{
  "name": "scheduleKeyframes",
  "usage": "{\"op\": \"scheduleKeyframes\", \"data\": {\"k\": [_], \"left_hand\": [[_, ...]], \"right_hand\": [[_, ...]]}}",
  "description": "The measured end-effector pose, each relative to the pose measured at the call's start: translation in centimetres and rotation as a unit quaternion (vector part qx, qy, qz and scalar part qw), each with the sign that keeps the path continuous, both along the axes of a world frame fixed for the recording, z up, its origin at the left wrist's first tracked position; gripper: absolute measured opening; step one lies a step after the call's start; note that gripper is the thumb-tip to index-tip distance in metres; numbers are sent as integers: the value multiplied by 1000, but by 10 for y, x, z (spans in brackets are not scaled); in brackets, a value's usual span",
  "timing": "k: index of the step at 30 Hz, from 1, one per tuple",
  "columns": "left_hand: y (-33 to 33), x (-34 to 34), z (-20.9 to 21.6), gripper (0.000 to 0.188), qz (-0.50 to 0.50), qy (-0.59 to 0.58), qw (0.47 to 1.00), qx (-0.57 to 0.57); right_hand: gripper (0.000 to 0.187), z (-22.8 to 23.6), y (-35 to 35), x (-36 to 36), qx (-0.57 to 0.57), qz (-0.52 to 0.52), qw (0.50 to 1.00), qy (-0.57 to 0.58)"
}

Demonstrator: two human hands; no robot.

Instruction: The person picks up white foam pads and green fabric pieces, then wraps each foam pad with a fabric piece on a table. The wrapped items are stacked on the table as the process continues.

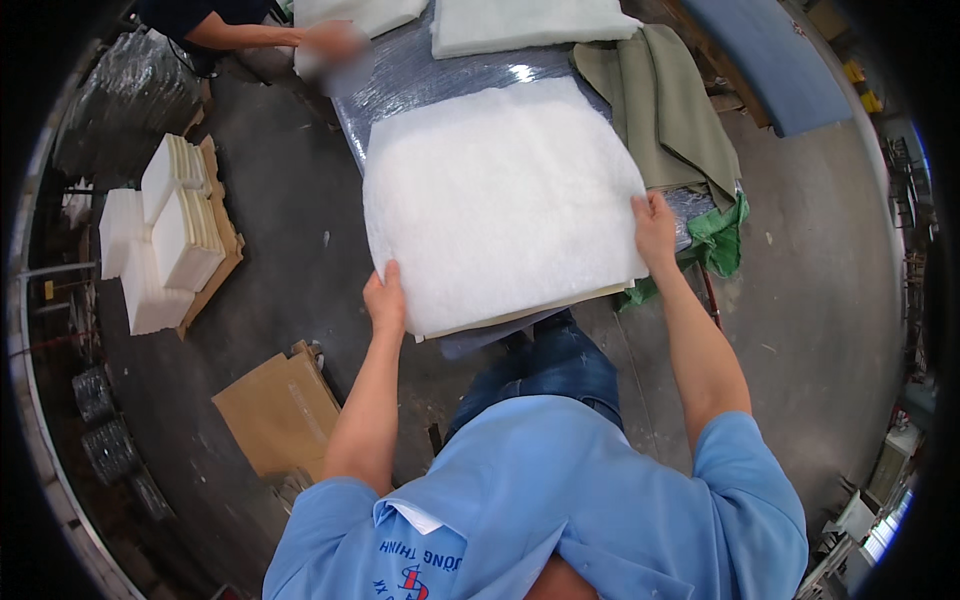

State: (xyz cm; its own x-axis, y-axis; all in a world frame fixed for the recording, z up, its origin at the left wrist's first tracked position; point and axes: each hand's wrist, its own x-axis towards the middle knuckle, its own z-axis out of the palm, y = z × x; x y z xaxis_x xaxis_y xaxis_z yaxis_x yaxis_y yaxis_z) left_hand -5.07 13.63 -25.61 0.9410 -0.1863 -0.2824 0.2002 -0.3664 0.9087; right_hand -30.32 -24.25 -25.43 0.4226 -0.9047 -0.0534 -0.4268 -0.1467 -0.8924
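Note:
A broad sheet of white fluffy batting (505, 205) lies spread in front of me at the near end of a plastic-wrapped table (400, 95). My left hand (385, 300) pinches its near left edge, thumb on top. Its right edge is gripped by my right hand (654, 232), the fingers partly hidden under the sheet. Beneath the batting, a cream-coloured layer and a grey-blue layer show along the near edge. Olive-green fabric (665, 110) lies folded beside it on the right.
More white batting (530, 25) lies at the table's far end. Another person's hand (335, 45) reaches in at the far left, blurred. White foam blocks (185, 240) are stacked on the floor at left, near flattened cardboard (280, 410). Green plastic (718, 238) hangs off the right corner.

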Motion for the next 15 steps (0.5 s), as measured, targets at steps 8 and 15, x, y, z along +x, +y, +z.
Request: {"op": "scheduleKeyframes", "data": {"k": [8,15], "left_hand": [[-1,-1,-29,41,13,-108,986,124],[16,6,-37,43,-8,-106,969,223]], "right_hand": [[28,-29,15,-12,-7,-24,994,107],[35,-26,15,-8,-80,12,975,205]]}}
